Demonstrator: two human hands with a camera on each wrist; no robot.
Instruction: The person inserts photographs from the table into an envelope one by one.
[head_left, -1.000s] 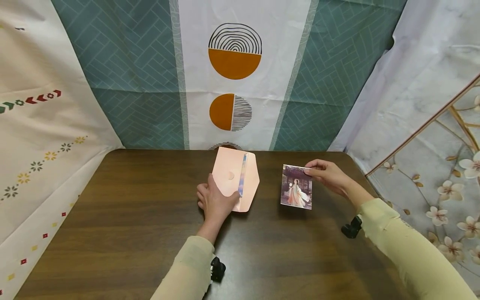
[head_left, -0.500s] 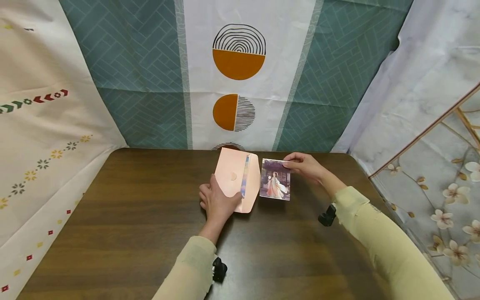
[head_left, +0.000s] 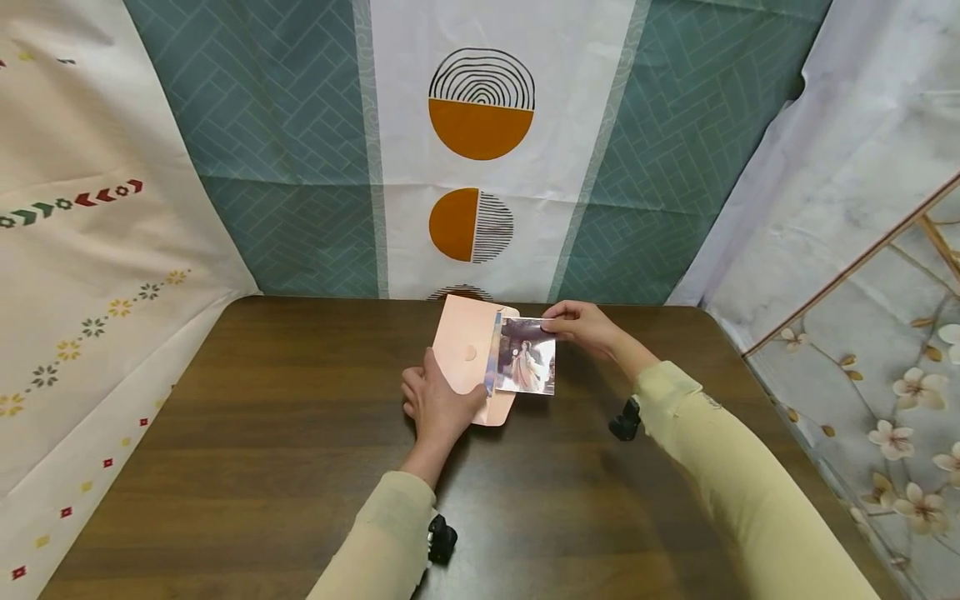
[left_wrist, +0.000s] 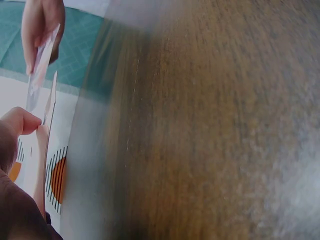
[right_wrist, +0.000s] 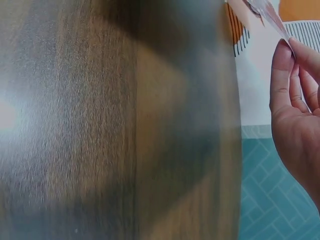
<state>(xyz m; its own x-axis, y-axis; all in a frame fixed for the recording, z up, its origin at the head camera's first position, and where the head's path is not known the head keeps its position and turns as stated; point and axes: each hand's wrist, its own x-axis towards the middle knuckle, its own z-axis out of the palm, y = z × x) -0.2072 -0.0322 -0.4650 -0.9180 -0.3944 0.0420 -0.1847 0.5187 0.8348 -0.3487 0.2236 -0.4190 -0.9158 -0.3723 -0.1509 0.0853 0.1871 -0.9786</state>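
Note:
A pale pink envelope point(head_left: 459, 342) with its flap out to the right is gripped by my left hand point(head_left: 441, 404), the thumb at the opening's lower end. A blue strip of something inside point(head_left: 492, 358) shows along the opening. My right hand point(head_left: 588, 329) pinches a glossy picture card point(head_left: 528, 358) by its upper right corner; a figure in a flowing robe is printed on it. The card's left edge lies right at the envelope's opening and overlaps the flap. In the right wrist view, thumb and fingers pinch the card's edge point(right_wrist: 275, 22).
Both hands work over a dark brown wooden table point(head_left: 300, 483). A teal and white patterned cloth point(head_left: 480, 167) hangs behind its far edge, with more cloth at the left and a floral cloth point(head_left: 900, 433) at the right. Each wrist wears a small black device point(head_left: 442, 540).
My right hand has carried the picture card leftward, from apart on the right to the envelope's opening. The left hand keeps its grip on the envelope. The view has shifted slightly.

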